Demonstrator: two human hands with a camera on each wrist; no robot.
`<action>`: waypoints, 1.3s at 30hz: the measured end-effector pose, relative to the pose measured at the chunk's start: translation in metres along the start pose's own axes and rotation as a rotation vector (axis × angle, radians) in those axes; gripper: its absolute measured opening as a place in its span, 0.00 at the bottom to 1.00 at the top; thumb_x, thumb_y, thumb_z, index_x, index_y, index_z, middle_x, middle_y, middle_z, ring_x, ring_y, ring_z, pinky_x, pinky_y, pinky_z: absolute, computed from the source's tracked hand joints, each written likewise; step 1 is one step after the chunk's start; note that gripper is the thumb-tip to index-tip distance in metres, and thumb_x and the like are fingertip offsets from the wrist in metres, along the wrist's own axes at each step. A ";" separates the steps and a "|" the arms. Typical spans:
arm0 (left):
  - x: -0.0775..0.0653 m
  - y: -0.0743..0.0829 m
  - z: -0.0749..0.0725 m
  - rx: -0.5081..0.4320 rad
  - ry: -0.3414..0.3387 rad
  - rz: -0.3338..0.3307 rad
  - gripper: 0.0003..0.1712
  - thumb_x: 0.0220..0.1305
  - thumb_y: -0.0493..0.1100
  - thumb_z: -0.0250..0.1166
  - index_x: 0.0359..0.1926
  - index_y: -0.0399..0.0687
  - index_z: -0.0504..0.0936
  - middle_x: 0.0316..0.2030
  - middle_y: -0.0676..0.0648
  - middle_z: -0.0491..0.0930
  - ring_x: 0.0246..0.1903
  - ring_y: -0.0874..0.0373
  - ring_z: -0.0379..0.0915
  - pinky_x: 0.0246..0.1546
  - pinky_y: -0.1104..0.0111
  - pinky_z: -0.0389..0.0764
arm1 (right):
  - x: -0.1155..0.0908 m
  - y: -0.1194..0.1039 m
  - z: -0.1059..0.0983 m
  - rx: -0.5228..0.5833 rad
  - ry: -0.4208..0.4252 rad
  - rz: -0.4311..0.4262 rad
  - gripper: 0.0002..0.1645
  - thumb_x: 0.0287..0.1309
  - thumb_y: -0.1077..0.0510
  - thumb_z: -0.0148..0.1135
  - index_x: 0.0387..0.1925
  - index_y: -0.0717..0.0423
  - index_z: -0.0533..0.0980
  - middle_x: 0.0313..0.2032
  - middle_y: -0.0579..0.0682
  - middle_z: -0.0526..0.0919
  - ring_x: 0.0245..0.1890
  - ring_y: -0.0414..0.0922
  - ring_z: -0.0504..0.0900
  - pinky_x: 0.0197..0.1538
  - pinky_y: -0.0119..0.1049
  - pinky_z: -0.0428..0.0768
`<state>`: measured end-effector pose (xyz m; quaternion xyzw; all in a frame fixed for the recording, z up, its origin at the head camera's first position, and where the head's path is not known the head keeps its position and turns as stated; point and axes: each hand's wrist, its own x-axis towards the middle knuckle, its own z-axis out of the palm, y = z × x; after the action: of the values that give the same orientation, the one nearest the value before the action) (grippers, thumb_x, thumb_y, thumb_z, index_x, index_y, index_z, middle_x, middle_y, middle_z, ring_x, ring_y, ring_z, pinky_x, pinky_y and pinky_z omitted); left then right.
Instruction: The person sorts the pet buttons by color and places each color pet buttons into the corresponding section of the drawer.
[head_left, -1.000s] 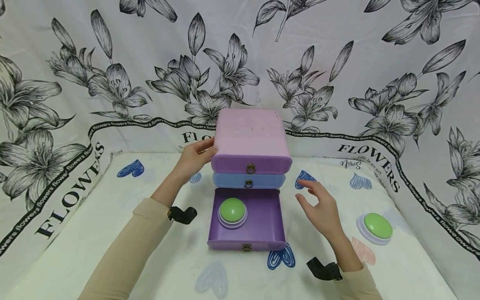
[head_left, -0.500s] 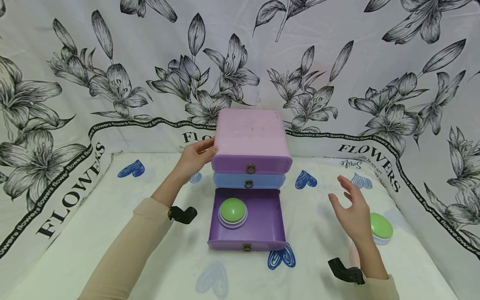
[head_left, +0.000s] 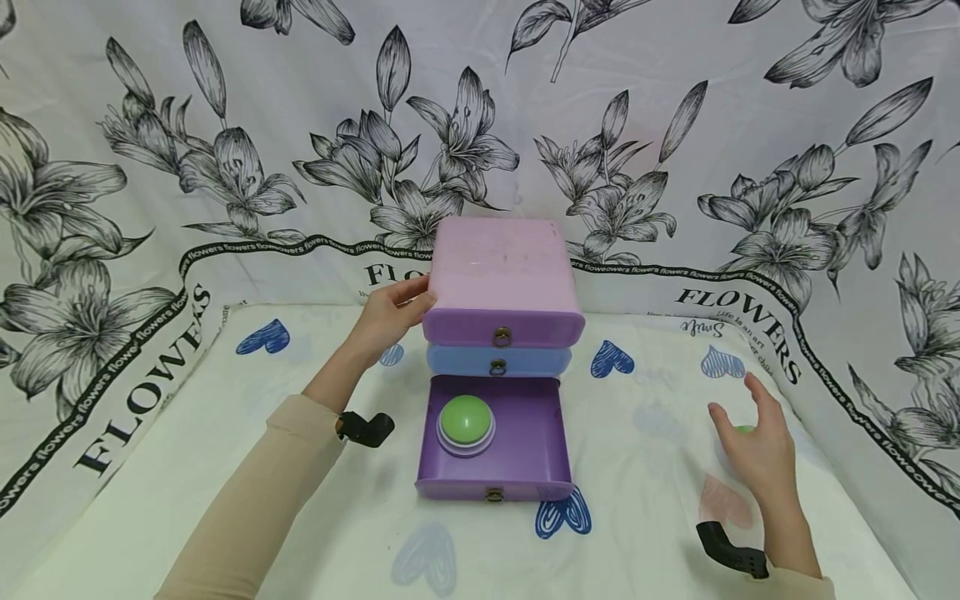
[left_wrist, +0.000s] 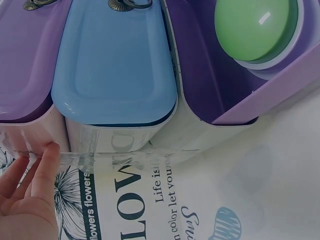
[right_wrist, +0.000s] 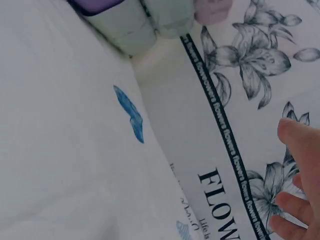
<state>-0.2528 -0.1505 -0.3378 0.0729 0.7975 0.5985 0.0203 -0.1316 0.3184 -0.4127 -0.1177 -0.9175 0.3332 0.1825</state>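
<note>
A small drawer cabinet (head_left: 504, 262) with a pink top stands in the middle of the head view. Its purple top drawer (head_left: 465, 327) and blue middle drawer (head_left: 457, 361) are closed, while the purple bottom drawer (head_left: 528, 429) is pulled out. In that drawer's left part lies a green dome button (head_left: 465, 419) on a white base. My left hand (head_left: 386, 323) touches the cabinet's upper left side with extended fingers (left_wrist: 47, 167). Far to the right, my right hand (head_left: 761, 450), fingers spread, hovers at a second green button (head_left: 744, 428), mostly hidden behind it; its grasp is empty.
White cloth with printed hearts (head_left: 612, 359) covers the surface. A flower-patterned cloth (head_left: 630, 50) rises behind as a backdrop. Each wrist wears a black camera mount (head_left: 365, 429). The bottom drawer's front edge (head_left: 457, 490) juts toward the viewer.
My right hand has moved right, away from the cabinet, and now covers most of the second green button. The left hand and the cabinet have stayed in place.
</note>
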 end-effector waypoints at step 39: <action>-0.001 0.002 0.000 -0.014 0.000 -0.006 0.32 0.64 0.51 0.58 0.66 0.48 0.64 0.63 0.46 0.66 0.59 0.52 0.67 0.52 0.66 0.77 | -0.012 0.077 0.005 -0.127 -0.091 0.340 0.53 0.55 0.41 0.58 0.66 0.74 0.47 0.59 0.77 0.57 0.58 0.70 0.59 0.57 0.63 0.61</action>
<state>-0.2515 -0.1499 -0.3365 0.0705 0.7936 0.6039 0.0226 -0.1157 0.3692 -0.4703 -0.2670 -0.9110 0.3055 0.0740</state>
